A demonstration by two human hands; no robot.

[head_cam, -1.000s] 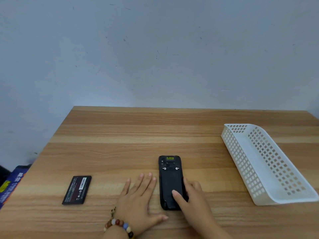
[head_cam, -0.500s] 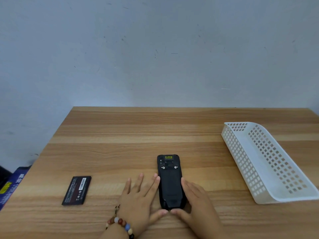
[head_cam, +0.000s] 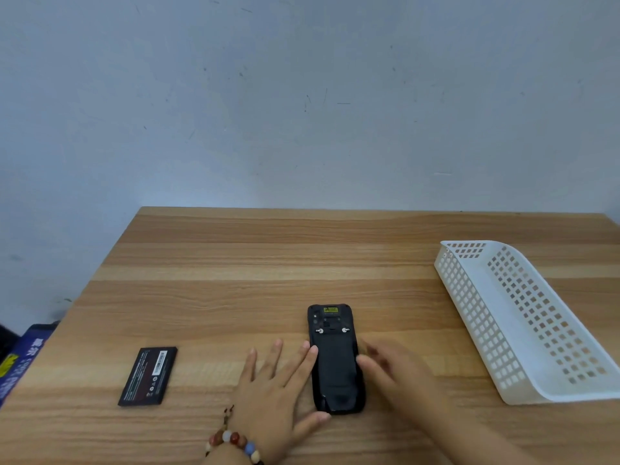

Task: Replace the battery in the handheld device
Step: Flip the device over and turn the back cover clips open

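Your handheld device (head_cam: 335, 360), cover on, between flat released left grip (head_cam: 268, 397) and blurred, seemingly released right grip (head_cam: 402, 377); one battery (head_cam: 148, 375) lies apart: swap likely either unstarted or finished

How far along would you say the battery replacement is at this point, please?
Done, seemingly: the device has its back cover on, and a battery lies loose at left. In hand: left hand and right hand flank it. Left: unclear, since I cannot tell whether that battery is old or new.
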